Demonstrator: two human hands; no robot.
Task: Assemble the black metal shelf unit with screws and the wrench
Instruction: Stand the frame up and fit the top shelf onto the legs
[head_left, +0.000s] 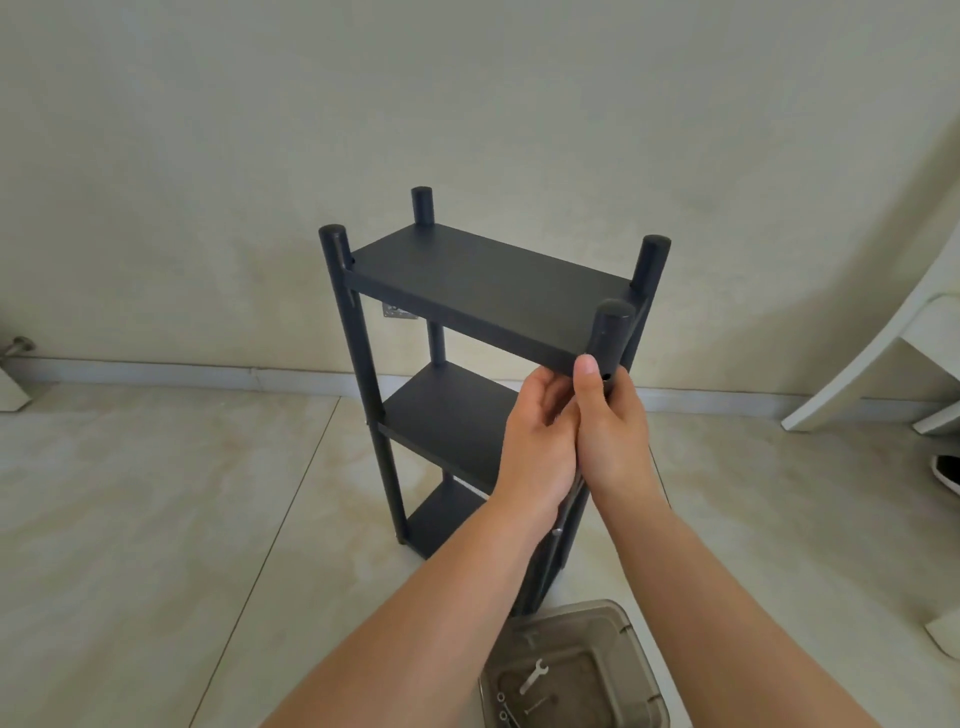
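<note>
The shelf unit stands upright on the tiled floor near the wall, in the middle of the view; its near right post is where both hands meet, just under the top shelf. The left hand curls its fingers in toward that corner joint from the left, part closed; whether it pinches a screw I cannot tell, since the fingertips are hidden. The right hand wraps the post from the right, thumb up against it beside a small open hole; it grips the post and nothing else that shows.

Risks, as I judge them: a screw started by fingertip could cross-thread if shelf and post holes sit out of line; a dropped screw would roll on the smooth tiles; pushing sideways on the post could tip the tall, narrow unit.

Count: three shelves; four posts; two hands; one clear tray at the lower right, holding one wrench, at least one screw and some small pieces too fine to count.
</note>
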